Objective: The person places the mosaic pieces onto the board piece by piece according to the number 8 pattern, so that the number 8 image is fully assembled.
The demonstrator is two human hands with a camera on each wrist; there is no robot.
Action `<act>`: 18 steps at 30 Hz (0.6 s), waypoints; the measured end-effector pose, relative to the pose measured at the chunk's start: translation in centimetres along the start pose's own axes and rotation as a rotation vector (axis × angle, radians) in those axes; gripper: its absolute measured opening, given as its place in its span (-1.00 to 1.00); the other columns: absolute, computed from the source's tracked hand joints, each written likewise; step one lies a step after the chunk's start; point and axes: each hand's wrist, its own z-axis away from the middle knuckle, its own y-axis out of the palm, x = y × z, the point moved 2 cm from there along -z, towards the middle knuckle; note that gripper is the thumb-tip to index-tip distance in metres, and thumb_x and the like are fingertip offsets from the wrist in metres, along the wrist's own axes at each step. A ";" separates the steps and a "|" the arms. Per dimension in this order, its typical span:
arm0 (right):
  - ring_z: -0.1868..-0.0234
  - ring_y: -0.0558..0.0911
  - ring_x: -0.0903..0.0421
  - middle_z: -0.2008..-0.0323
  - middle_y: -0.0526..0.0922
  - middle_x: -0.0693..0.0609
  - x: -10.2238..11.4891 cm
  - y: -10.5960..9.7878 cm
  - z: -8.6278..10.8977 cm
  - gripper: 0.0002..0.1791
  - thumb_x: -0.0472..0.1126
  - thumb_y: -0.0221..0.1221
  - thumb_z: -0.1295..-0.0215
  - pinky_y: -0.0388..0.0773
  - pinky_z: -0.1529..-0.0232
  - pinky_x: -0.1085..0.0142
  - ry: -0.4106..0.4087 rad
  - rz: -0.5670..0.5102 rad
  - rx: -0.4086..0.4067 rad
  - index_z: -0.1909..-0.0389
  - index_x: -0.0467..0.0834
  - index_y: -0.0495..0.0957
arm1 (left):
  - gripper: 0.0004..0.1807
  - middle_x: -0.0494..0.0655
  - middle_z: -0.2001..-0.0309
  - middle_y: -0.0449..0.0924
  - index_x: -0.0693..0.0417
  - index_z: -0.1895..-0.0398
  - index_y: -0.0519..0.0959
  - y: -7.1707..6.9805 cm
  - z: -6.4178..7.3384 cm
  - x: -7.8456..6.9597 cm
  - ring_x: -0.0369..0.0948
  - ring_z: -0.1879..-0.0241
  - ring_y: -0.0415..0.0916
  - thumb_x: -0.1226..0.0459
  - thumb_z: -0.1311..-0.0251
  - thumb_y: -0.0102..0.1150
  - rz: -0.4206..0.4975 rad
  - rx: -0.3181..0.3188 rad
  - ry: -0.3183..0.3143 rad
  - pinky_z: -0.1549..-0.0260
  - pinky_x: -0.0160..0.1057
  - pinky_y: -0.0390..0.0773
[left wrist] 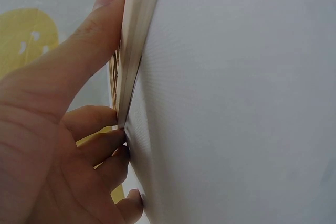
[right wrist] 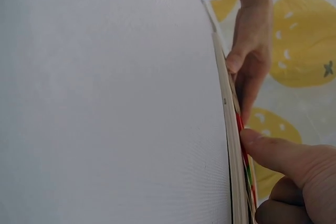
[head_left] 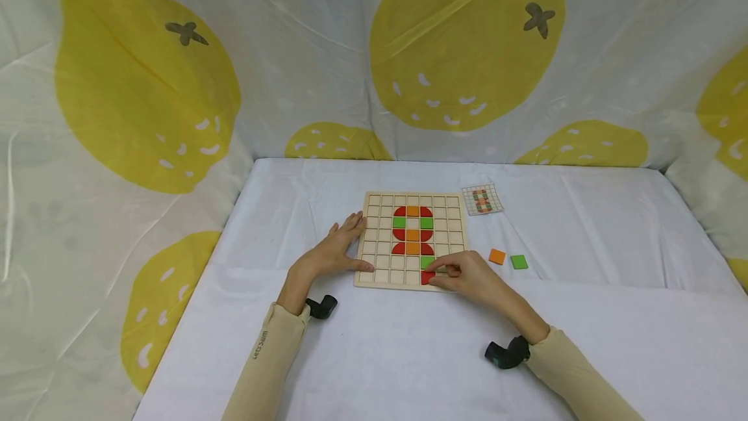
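Note:
A square wooden grid board [head_left: 382, 276] lies flat on the table. My left hand [head_left: 332, 249] rests at its left edge, fingers spread along the side and thumb on the front left corner area. With thumb and index finger, my right hand [head_left: 470, 275] pinches a red piece [head_left: 427, 277] at a front-row square. Just behind that piece sits a green square [head_left: 427, 262]. Farther back, red rounded pieces [head_left: 399, 234], orange squares [head_left: 412, 235] and more green squares [head_left: 399, 222] fill three columns. The right wrist view shows the thumb [right wrist: 262, 148] touching red at the board's edge.
Right of the board lie a loose orange square [head_left: 497, 256] and a loose green square [head_left: 519, 262]. A small pattern card [head_left: 482, 199] with a matching-looking grid lies by the back right corner. A white cloth [head_left: 409, 356] covers the table, with a lemon-print curtain [head_left: 315, 70] behind.

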 end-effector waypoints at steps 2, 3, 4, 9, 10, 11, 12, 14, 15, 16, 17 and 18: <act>0.59 0.15 0.34 0.69 0.13 0.23 0.0 0.1 0.0 -0.83 -0.14 0.47 -0.22 0.10 0.50 0.48 -0.001 -0.006 0.005 0.17 -0.01 0.81 | 0.25 0.13 -0.70 -0.26 0.27 -0.65 -0.05 0.0 0.0 -0.1 0.06 -0.70 -0.35 -0.02 -0.10 0.54 0.001 0.001 -0.001 -0.66 0.21 -0.30; 0.59 0.16 0.33 0.68 0.13 0.23 0.0 0.0 0.0 -0.82 -0.13 0.47 -0.22 0.10 0.50 0.48 0.005 -0.011 0.009 0.16 0.00 0.81 | 0.25 0.13 -0.70 -0.26 0.27 -0.65 -0.06 0.0 0.0 -0.1 0.06 -0.70 -0.35 -0.02 -0.10 0.54 -0.001 0.002 -0.001 -0.66 0.21 -0.30; 0.58 0.16 0.33 0.68 0.13 0.22 -0.1 0.0 0.1 -0.81 -0.12 0.47 -0.23 0.11 0.50 0.48 0.016 -0.015 0.012 0.14 0.01 0.81 | 0.26 0.13 -0.70 -0.27 0.27 -0.65 -0.06 -0.1 0.0 -0.1 0.06 -0.70 -0.35 -0.03 -0.10 0.54 -0.002 0.003 -0.001 -0.66 0.21 -0.31; 0.59 0.17 0.30 0.68 0.14 0.21 -0.2 -1.4 0.7 -0.80 -0.07 0.45 -0.26 0.11 0.53 0.44 0.074 -0.019 -0.015 0.10 0.09 0.80 | 0.25 0.14 -0.70 -0.27 0.28 -0.65 -0.06 -0.1 0.0 -0.1 0.07 -0.70 -0.35 -0.02 -0.10 0.54 -0.005 0.004 0.003 -0.66 0.21 -0.30; 0.60 0.16 0.30 0.68 0.14 0.21 -0.4 -1.9 0.8 -0.81 -0.08 0.44 -0.27 0.10 0.55 0.44 0.075 -0.014 -0.030 0.10 0.08 0.80 | 0.25 0.14 -0.70 -0.27 0.28 -0.65 -0.06 -0.1 0.0 -0.1 0.07 -0.70 -0.35 -0.02 -0.10 0.54 -0.003 0.004 0.003 -0.66 0.21 -0.30; 0.61 0.16 0.30 0.68 0.14 0.21 -0.5 -2.3 1.0 -0.80 -0.09 0.44 -0.28 0.09 0.56 0.44 0.072 -0.008 -0.045 0.09 0.06 0.80 | 0.25 0.14 -0.70 -0.27 0.28 -0.65 -0.06 -0.1 0.0 -0.1 0.07 -0.70 -0.35 -0.02 -0.10 0.54 -0.001 0.004 0.004 -0.66 0.21 -0.30; 0.61 0.15 0.31 0.68 0.13 0.21 -0.7 -2.8 1.2 -0.80 -0.10 0.44 -0.28 0.08 0.57 0.43 0.063 0.006 -0.064 0.09 0.03 0.80 | 0.25 0.14 -0.70 -0.27 0.28 -0.65 -0.05 -0.1 0.0 -0.1 0.07 -0.70 -0.35 -0.02 -0.09 0.54 0.001 0.003 0.004 -0.65 0.22 -0.30; 0.62 0.14 0.32 0.68 0.13 0.21 -1.2 -3.7 1.7 -0.78 -0.11 0.44 -0.27 0.08 0.59 0.44 0.048 0.033 -0.097 0.08 -0.01 0.79 | 0.26 0.14 -0.70 -0.27 0.28 -0.65 -0.05 -0.1 0.0 -0.1 0.07 -0.70 -0.35 -0.02 -0.09 0.55 0.004 0.004 0.004 -0.65 0.22 -0.31; 0.62 0.14 0.33 0.68 0.13 0.21 -1.5 -4.2 2.0 -0.77 -0.11 0.44 -0.27 0.09 0.58 0.43 0.045 0.041 -0.113 0.07 -0.04 0.79 | 0.26 0.13 -0.70 -0.27 0.27 -0.65 -0.05 -0.1 0.0 -0.1 0.06 -0.70 -0.36 -0.02 -0.09 0.55 0.005 0.005 0.004 -0.65 0.21 -0.31; 0.62 0.15 0.33 0.67 0.14 0.21 -1.8 -4.6 2.3 -0.76 -0.12 0.45 -0.27 0.11 0.59 0.44 0.053 0.044 -0.125 0.07 -0.05 0.79 | 0.26 0.13 -0.70 -0.27 0.27 -0.65 -0.05 -0.1 0.0 -0.1 0.06 -0.70 -0.36 -0.02 -0.09 0.55 0.005 0.005 0.003 -0.66 0.21 -0.32; 0.61 0.16 0.33 0.67 0.15 0.20 -2.0 -5.0 2.6 -0.75 -0.12 0.45 -0.26 0.14 0.58 0.44 0.062 0.049 -0.138 0.06 -0.06 0.79 | 0.26 0.13 -0.70 -0.27 0.27 -0.65 -0.06 -0.1 0.0 -0.1 0.06 -0.70 -0.36 -0.02 -0.09 0.55 0.003 0.007 0.003 -0.66 0.21 -0.32; 0.60 0.17 0.32 0.66 0.16 0.21 -2.3 -5.4 2.9 -0.74 -0.12 0.45 -0.26 0.16 0.57 0.43 0.076 0.057 -0.151 0.05 -0.06 0.78 | 0.26 0.13 -0.70 -0.27 0.28 -0.65 -0.06 -0.1 0.0 -0.1 0.06 -0.70 -0.36 -0.02 -0.09 0.55 0.003 0.006 0.003 -0.66 0.21 -0.31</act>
